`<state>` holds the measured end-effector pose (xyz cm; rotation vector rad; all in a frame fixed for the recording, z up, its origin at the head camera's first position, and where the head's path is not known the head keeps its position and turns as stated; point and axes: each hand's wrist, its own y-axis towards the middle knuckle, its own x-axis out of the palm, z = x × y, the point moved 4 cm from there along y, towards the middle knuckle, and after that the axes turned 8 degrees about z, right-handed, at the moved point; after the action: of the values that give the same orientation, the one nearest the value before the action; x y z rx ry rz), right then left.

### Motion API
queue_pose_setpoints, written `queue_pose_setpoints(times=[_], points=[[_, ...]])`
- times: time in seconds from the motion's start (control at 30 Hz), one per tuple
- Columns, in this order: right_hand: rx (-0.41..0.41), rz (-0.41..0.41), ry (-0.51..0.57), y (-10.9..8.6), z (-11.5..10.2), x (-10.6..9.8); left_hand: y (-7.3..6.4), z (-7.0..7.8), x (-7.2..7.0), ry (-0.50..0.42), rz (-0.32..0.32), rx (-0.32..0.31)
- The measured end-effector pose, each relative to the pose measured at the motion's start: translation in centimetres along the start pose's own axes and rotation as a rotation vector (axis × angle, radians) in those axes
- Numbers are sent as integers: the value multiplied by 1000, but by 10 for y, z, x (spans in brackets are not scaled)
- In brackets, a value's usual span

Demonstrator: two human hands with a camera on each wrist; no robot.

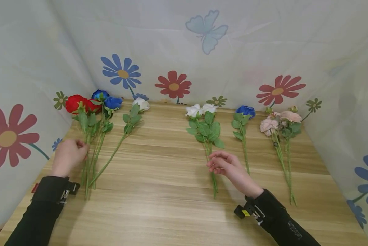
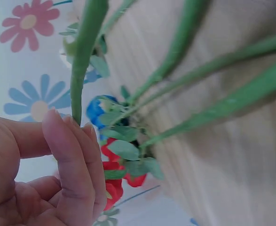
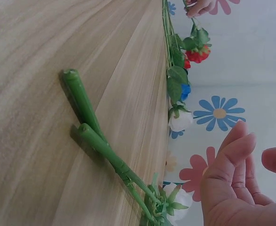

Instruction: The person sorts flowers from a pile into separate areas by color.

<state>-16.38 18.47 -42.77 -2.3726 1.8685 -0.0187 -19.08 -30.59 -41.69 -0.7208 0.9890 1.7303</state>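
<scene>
My left hand (image 1: 69,155) pinches a green stem (image 2: 83,61) between thumb and fingers. In the head view that stem appears to belong to a red rose (image 1: 77,103) in the left group. Beside it lie another red bloom, two blue roses (image 1: 113,102) and a white rose (image 1: 141,104), their stems converging. My right hand (image 1: 228,167) hovers, loosely bent and holding nothing, over the stems of two white roses (image 1: 193,110). The right wrist view shows a gap between its thumb and fingers, and the cut stem ends (image 3: 83,101) lie on the table apart from it.
A single blue rose (image 1: 245,110) lies right of the white pair. Farther right are pale pink flowers (image 1: 269,125) with long stems. The wooden table (image 1: 153,205) meets a flower-printed cloth (image 1: 159,34) at the back and both sides.
</scene>
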Motion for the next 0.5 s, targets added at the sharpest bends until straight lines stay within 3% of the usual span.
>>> queue_pose_setpoints(times=[0.33,0.5], points=[[-9,19,-10,-1,0,-7,5,35,-12,-5,34,84],[-12,42,-12,-3,2,-14,7,52,-10,-53,-1,97]])
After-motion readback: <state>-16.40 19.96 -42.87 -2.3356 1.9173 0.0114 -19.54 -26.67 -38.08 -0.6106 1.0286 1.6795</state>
